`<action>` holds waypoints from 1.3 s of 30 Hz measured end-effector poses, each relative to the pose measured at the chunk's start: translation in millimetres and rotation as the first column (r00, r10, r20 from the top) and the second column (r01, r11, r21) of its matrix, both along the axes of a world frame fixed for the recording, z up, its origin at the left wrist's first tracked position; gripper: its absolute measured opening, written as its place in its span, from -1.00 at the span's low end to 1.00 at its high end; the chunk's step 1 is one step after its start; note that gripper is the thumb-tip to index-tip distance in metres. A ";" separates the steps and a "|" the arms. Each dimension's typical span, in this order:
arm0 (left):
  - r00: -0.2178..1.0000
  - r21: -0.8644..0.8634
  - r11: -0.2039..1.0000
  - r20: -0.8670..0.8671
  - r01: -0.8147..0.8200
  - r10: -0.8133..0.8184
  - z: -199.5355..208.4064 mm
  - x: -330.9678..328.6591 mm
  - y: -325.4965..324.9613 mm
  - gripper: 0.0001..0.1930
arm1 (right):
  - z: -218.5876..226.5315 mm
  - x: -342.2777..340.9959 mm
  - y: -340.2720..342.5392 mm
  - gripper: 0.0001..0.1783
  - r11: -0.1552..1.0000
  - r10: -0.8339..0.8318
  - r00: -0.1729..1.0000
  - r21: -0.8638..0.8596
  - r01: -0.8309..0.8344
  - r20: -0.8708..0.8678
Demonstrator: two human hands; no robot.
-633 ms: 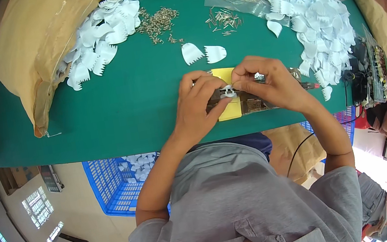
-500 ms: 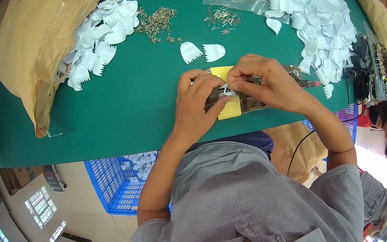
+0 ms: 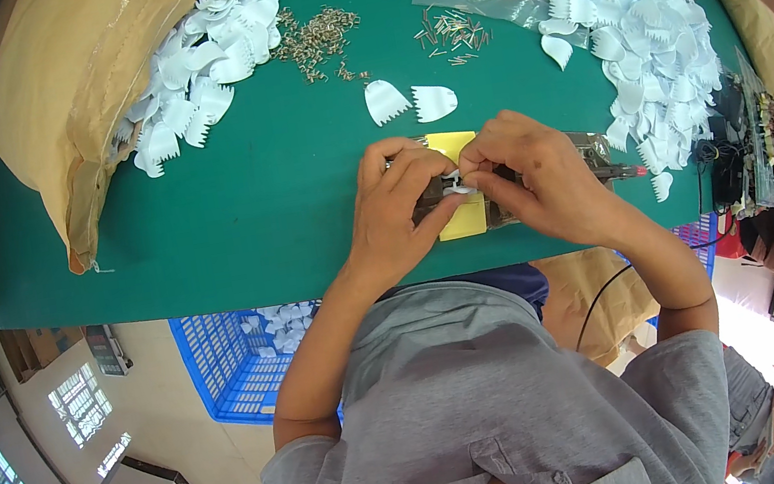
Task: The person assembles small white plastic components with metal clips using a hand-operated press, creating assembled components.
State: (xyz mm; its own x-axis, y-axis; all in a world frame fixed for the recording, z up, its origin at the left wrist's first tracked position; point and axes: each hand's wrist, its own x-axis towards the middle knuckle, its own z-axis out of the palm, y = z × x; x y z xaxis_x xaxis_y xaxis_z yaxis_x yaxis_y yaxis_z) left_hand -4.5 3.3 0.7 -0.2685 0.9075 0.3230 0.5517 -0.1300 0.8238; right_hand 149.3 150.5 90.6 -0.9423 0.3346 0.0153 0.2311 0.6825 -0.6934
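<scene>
Over a yellow pad (image 3: 463, 222) near the table's front edge, my two hands meet. My left hand (image 3: 393, 205) pinches a small white plastic piece (image 3: 460, 188), which the fingers partly hide. My right hand (image 3: 541, 179) has its thumb and index finger pressed together at the same piece; whatever tiny part they hold is hidden. Just beyond the hands lie two white toothed plastic pieces, like halves of claw clips: one on the left (image 3: 385, 101) and one on the right (image 3: 434, 102).
Heaps of white toothed pieces lie at left (image 3: 202, 64) and right (image 3: 644, 39). Between them are small metal springs (image 3: 320, 40) and thin metal pins (image 3: 455, 30). A brown sack (image 3: 72, 109) stands left. Below the table sits a blue basket (image 3: 225, 369). Other people are at right.
My hands stay over the yellow pad, with only slight finger movement at the white piece. The view has shifted slightly. At far right, another person's arms have moved.
</scene>
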 end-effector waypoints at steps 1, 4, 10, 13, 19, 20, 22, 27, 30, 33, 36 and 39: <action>1.000 -0.001 1.000 0.000 -0.001 0.001 -0.2 -0.2 0.0 -0.61 | 0.5 -0.2 -1.1 -0.90 1.000 -0.013 1.000 0.028 0.012 0.004; 1.000 -0.003 1.000 -0.010 0.017 -0.017 -0.8 -0.6 0.3 -0.63 | -3.1 -0.4 -3.2 -0.92 0.996 -0.080 0.997 -0.033 0.080 -0.017; 1.000 -0.023 1.000 0.022 0.010 -0.010 0.2 -0.7 -0.1 -0.63 | 4.6 -7.2 -3.3 -0.91 0.973 -0.173 0.971 -0.123 0.194 0.167; 1.000 -0.019 1.000 0.018 0.013 -0.013 -0.9 -0.7 0.1 -0.63 | -5.4 -4.8 -3.2 -0.87 0.967 -0.203 0.975 -0.140 0.214 0.091; 1.000 -0.009 1.000 0.013 0.011 -0.011 1.5 -1.4 1.4 -0.67 | -3.5 -0.6 -7.1 -0.88 0.965 -0.218 0.973 -0.134 0.227 0.078; 1.000 0.001 1.000 0.012 -0.004 0.004 3.4 -1.0 1.9 -0.68 | -4.8 -0.1 -7.1 -0.88 0.964 -0.219 0.972 -0.135 0.229 0.080; 1.000 0.010 1.000 0.013 -0.016 0.015 6.2 -0.8 2.9 -0.67 | -7.9 1.2 -5.8 -0.87 0.967 -0.201 0.979 -0.154 0.204 0.039; 0.999 0.028 1.000 0.043 -0.012 0.011 7.8 0.9 3.8 -0.69 | -7.6 9.0 -2.9 -0.74 0.942 -0.198 0.980 -0.276 0.193 0.011; 0.974 0.074 0.997 0.225 0.006 -0.022 -1.9 2.9 3.8 -0.70 | -8.0 12.5 -6.9 -0.67 0.978 -0.141 0.987 -0.168 0.126 -0.082; 0.939 -0.058 0.996 0.342 0.068 -0.044 7.1 1.9 3.4 -0.70 | -15.9 17.1 -9.9 -0.64 0.990 -0.132 0.979 -0.073 0.122 -0.157; 0.938 -0.073 0.993 0.340 0.094 -0.063 3.8 -0.7 2.5 -0.70 | -15.8 21.1 -11.3 -0.62 0.984 -0.169 0.968 -0.085 0.156 -0.186; 0.935 -0.091 0.992 0.350 0.083 -0.046 6.2 1.1 2.8 -0.69 | -17.9 26.0 -13.6 -0.62 0.981 -0.191 0.959 -0.056 0.183 -0.211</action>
